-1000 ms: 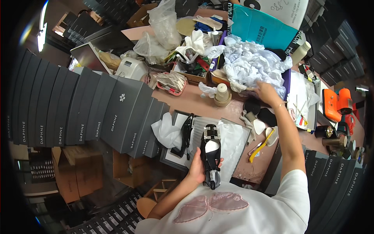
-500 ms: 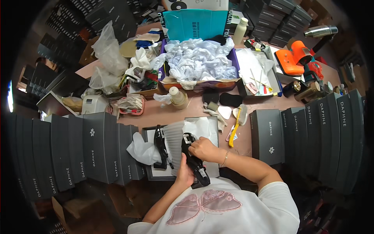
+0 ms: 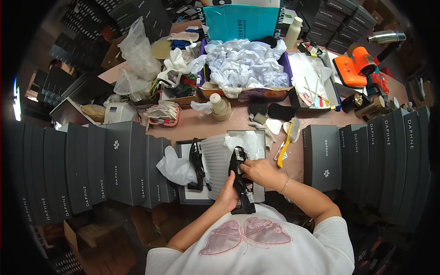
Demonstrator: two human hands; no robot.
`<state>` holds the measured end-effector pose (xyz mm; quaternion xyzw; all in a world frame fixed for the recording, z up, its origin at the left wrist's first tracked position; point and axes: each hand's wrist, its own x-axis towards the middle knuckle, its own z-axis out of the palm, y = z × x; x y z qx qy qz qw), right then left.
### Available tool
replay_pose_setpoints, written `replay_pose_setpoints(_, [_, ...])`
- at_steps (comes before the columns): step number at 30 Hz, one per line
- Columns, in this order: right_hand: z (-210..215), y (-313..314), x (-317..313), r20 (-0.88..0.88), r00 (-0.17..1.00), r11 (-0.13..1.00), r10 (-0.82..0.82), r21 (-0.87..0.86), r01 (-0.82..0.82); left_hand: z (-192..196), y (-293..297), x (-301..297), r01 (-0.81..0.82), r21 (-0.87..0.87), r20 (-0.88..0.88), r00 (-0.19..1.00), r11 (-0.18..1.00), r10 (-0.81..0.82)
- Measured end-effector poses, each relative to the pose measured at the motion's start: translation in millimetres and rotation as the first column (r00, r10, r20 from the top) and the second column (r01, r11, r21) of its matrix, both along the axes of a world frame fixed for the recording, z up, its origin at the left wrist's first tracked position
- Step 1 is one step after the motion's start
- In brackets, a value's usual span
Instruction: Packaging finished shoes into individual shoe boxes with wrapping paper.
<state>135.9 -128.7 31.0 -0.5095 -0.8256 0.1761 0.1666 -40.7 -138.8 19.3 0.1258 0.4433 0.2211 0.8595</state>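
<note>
- Holding the black shoe (image 3: 241,187) just below the middle of the frame, the left hand (image 3: 227,196) has its fingers clamped on the shoe's side.
- At the shoe's opening, near its glittering buckle (image 3: 241,154), the right hand (image 3: 260,173) bends inward — its fingertips are hidden, so I cannot tell whether they are apart or together.
- Left of this shoe, a second black shoe (image 3: 196,162) lies on its side in an open grey box (image 3: 195,201), beside a ribbed grey sheet (image 3: 216,160).
- Crumpled white paper (image 3: 172,168) hangs over the box's left edge.
- Right of centre, a yellow-handled brush (image 3: 284,151) lies on the pinkish surface (image 3: 185,131).
- Above centre stand a pale bottle (image 3: 220,109) and, behind it, a purple-sided box (image 3: 289,69) heaped with white tissue (image 3: 245,64).
- Grey shoeboxes line both sides — left (image 3: 123,167) and right (image 3: 323,158).
</note>
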Motion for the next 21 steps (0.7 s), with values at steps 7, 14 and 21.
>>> replay_pose_setpoints(7, [-13.3,4.4,2.6,0.08,0.98,0.974,0.181,0.123,-0.19,-0.2,-7.9,0.7,-0.049,-0.009,-0.039,0.998,0.999,0.048])
replay_pose_setpoints(14, [35.0,-13.9,60.4,0.161,0.929,0.938,-0.334,0.153,0.311,16.5,1.4,-4.7,-0.175,-0.06,-0.041,0.984,0.983,0.173])
replay_pose_setpoints(21, [23.6,-19.7,-17.8,-0.442,0.882,0.823,-0.162,-0.554,-0.126,6.7,0.7,-1.5,-0.163,0.104,0.047,0.986,0.981,0.158])
